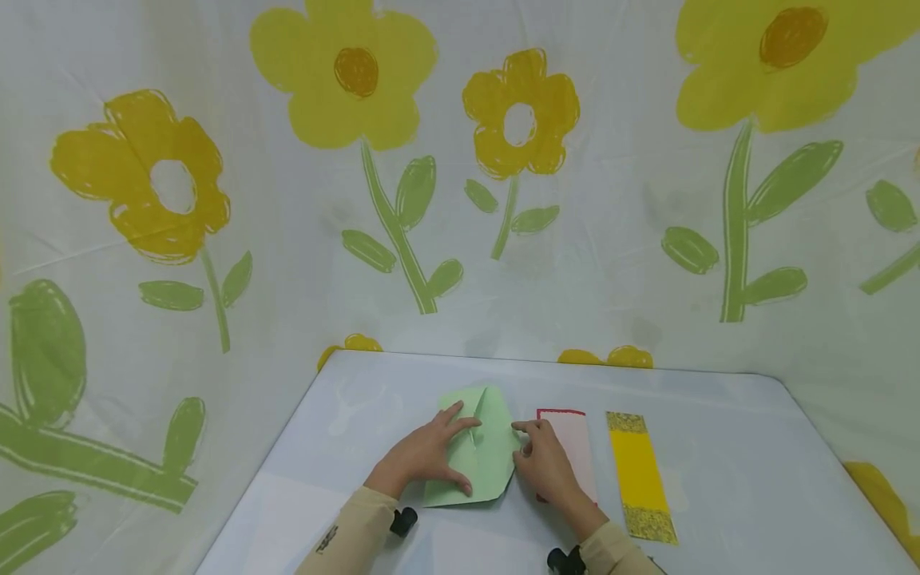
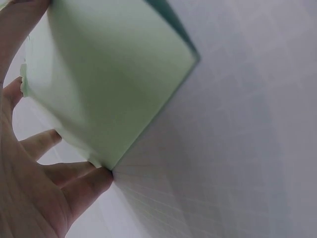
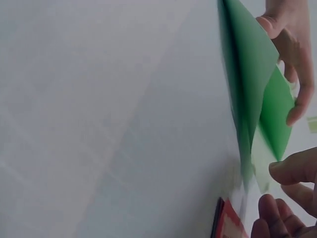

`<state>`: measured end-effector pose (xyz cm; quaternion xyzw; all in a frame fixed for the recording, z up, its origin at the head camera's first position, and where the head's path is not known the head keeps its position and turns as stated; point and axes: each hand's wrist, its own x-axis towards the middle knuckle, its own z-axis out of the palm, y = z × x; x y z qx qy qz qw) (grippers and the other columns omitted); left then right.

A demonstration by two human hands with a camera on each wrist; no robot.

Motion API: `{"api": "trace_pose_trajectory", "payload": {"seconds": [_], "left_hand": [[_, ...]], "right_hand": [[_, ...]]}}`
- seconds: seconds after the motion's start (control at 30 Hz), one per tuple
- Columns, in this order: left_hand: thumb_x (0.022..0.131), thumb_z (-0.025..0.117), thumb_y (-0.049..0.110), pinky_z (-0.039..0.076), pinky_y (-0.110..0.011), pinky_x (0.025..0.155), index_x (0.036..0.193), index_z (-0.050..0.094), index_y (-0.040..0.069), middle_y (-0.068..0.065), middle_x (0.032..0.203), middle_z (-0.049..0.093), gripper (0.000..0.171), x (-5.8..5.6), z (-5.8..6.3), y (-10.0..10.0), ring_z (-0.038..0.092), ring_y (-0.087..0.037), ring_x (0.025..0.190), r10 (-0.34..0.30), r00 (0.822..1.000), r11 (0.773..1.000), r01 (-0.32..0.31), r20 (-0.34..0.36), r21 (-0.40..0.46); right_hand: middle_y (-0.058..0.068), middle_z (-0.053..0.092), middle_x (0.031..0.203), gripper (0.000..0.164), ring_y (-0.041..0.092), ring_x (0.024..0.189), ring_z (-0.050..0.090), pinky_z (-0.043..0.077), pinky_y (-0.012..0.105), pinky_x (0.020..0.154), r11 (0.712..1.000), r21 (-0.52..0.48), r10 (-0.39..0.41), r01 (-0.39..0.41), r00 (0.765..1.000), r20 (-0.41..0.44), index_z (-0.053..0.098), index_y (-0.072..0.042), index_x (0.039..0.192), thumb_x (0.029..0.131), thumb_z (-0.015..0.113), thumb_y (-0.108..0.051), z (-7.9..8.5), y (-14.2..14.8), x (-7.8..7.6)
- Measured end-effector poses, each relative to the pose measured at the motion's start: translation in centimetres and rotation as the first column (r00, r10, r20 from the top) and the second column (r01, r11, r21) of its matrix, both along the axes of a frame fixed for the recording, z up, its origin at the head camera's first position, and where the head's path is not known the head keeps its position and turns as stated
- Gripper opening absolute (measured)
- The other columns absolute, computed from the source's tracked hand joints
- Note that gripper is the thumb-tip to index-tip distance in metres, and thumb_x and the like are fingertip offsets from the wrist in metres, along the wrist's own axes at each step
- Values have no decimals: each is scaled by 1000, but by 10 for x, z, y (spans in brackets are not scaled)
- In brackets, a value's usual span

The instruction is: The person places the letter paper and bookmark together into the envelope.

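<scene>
White cloth (image 1: 611, 263) printed with yellow flowers and green leaves hangs around a pale table. The person's bare left hand (image 1: 431, 451) is spread wide, thumb and fingers well apart, over the left part of a pale green, folded paper sheet (image 1: 492, 457). The bare right hand (image 1: 542, 463) is at the sheet's right edge, thumb and index finger curved narrowly towards it; whether they pinch the paper or only touch it, I cannot tell. The sheet thus lies between the hands, its long axis running away from the body, with the left hand reaching further across it. In the right wrist view its layers stand apart, deeper green inside. Beige sleeves (image 1: 352, 535) cover the forearms, and a small black device (image 1: 404, 522) sits by each wrist. Just right of the sheet, partly hidden by the right hand, lies a pale pink card with a red border (image 1: 573, 443); further right, a yellow strip with patterned gold ends (image 1: 640, 471). Underneath, the smooth, whitish table (image 1: 755, 471) reaches back towards the flowered cloth
</scene>
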<state>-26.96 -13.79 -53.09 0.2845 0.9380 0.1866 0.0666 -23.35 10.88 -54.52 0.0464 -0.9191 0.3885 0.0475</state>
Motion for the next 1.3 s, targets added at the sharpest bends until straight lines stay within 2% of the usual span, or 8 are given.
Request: {"api": "trace_pose_trajectory", "payload": {"seconds": [0.13,0.33,0.57,0.73,1.07,1.3], "left_hand": [[54,88,70,47,-58,103,152,43,37,-9,167,23,112,-1,0,0,34,-51,144,-8,1000,1000,8,0,13],[55,88,71,47,-58,103,152,43,36,-10,167,23,112,-2,-2,-1,34,-50,143,-21,1000,1000,22,-13,19],[55,88,70,46,-59,104,152,42,38,-7,168,20,112,-2,1,-2,31,-48,146,-10,1000,1000,9,17,28],[54,88,70,46,-58,104,152,42,37,-7,168,20,113,-1,1,-1,31,-48,146,-7,1000,1000,6,23,28],[53,89,69,46,-58,104,151,44,36,-8,168,21,113,-1,1,0,32,-47,146,-9,1000,999,9,13,33],[53,90,68,46,-56,105,151,44,36,-9,168,21,113,-1,0,-1,36,-44,145,-10,1000,999,9,17,43]], "right_hand": [[8,55,111,45,13,83,53,48,28,69,1000,5,-31,31,999,14,65,-8,131,88,74,-7,4,4,-1],[8,54,108,47,15,80,50,45,28,67,998,23,-59,59,998,-2,64,-8,134,88,75,-8,7,12,-3],[10,55,123,51,15,84,53,52,30,73,995,37,-95,94,995,29,62,-9,137,89,76,-11,7,23,-1],[12,56,121,51,18,84,54,52,33,74,992,47,-116,114,993,38,61,-6,138,89,75,-12,6,29,2],[12,52,131,58,21,92,53,57,35,80,987,48,-155,151,981,113,56,-10,144,89,75,-16,6,47,4],[16,51,132,60,22,91,53,56,36,81,984,69,-169,163,980,105,54,-7,144,90,77,-16,6,54,6]]}}
